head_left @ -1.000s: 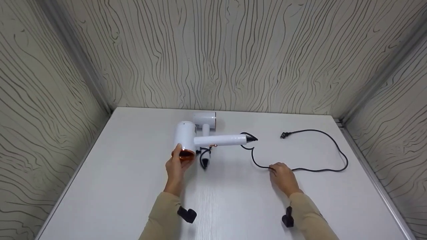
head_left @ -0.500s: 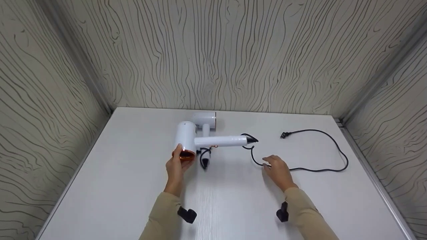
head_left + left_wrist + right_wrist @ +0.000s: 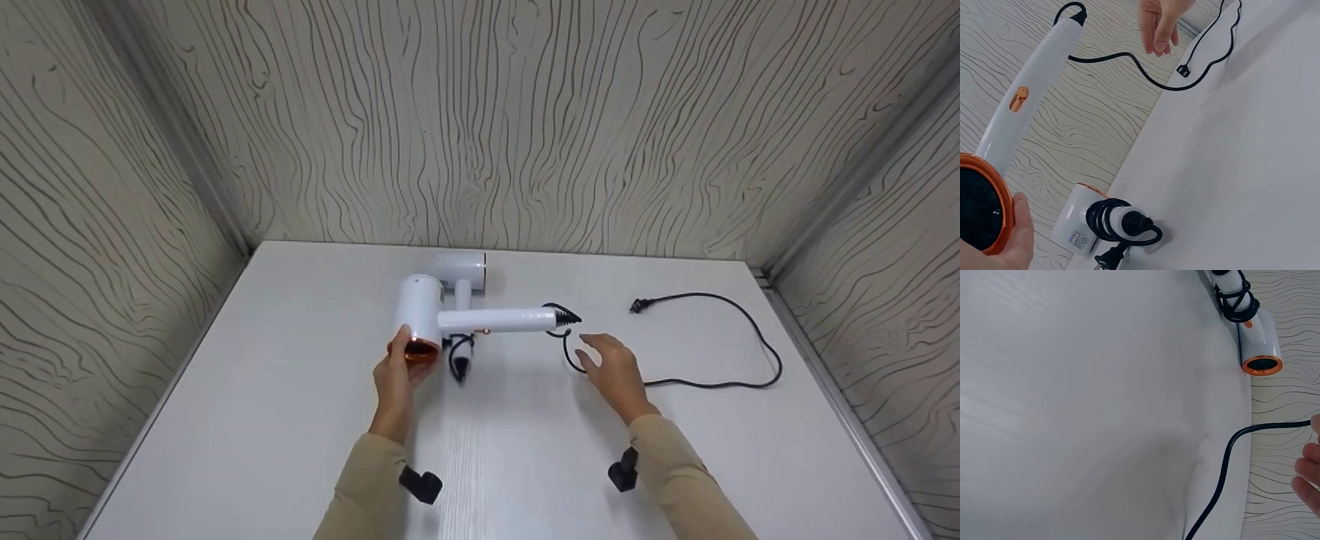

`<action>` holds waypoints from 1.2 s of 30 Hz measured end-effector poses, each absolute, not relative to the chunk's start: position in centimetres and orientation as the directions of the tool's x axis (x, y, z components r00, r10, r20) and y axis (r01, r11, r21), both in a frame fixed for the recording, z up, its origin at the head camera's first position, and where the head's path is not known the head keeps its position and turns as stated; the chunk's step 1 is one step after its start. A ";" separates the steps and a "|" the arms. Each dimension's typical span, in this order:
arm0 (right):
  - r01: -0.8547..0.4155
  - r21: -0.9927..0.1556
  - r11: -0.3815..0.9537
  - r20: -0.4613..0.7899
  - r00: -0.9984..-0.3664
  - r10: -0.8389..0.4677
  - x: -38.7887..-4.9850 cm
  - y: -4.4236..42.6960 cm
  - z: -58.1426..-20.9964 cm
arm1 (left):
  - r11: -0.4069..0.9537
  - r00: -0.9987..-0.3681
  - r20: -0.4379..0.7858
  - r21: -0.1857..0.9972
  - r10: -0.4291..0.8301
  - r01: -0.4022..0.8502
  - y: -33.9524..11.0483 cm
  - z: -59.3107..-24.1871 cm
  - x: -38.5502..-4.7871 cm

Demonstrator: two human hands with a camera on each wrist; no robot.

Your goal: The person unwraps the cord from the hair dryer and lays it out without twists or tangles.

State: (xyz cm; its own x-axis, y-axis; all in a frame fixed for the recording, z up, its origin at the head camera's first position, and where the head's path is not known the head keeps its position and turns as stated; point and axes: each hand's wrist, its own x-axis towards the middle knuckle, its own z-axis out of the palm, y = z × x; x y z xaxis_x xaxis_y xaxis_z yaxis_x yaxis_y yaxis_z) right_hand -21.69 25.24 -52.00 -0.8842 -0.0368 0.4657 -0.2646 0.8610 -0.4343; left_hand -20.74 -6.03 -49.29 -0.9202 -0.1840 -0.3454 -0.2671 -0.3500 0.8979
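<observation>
My left hand grips a white hair dryer by the orange-rimmed end of its barrel, thumb on the rim. The dryer is raised above the table, its handle pointing right. From the handle's end a black cord loops down and runs across the table to the right. Close to that cord, my right hand is lifted with fingers apart and loosely bent, pinching nothing. In the left wrist view the right hand hangs near the handle's end, its fingers pointing down.
Behind the held dryer lies a second white hair dryer, its black cord wound round its handle. The first cord's plug rests at the table's back right. Wood-patterned walls enclose the white table at back and sides.
My right hand has let go of the cord, risen and moved left toward the dryer's handle end, its fingers spreading. The left hand and the dryer have hardly moved.
</observation>
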 end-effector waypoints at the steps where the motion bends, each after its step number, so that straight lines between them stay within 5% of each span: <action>1: -0.272 -0.438 0.857 0.478 -0.878 -0.034 -21.7 25.1 -51.9 | -0.355 -0.922 -0.343 0.897 -0.181 -0.263 -6.0 -49.4 -20.7; 14: -0.367 -0.426 0.827 0.567 -0.821 -0.072 -22.0 24.0 -51.3 | -0.336 -0.925 -0.347 0.899 -0.154 -0.282 -5.8 -49.4 -20.6; 27: -0.284 -0.463 0.840 0.456 -0.889 -0.050 -22.0 23.9 -51.0 | -0.272 -0.934 -0.339 0.914 -0.111 -0.300 -5.7 -49.3 -20.4; 36: -0.399 -0.452 0.798 0.494 -0.857 -0.148 -21.8 24.5 -51.6 | -0.276 -0.942 -0.321 0.919 -0.103 -0.283 -6.0 -49.2 -20.5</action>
State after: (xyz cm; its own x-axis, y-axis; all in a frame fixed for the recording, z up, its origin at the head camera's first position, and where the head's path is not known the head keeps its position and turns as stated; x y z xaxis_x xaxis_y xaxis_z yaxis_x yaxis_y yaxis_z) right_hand -21.80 24.51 -51.59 -0.8566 -0.1480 0.4943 -0.3986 0.7981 -0.4519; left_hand -20.52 -6.05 -49.24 -0.9415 -0.1029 -0.3208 -0.2829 -0.2757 0.9187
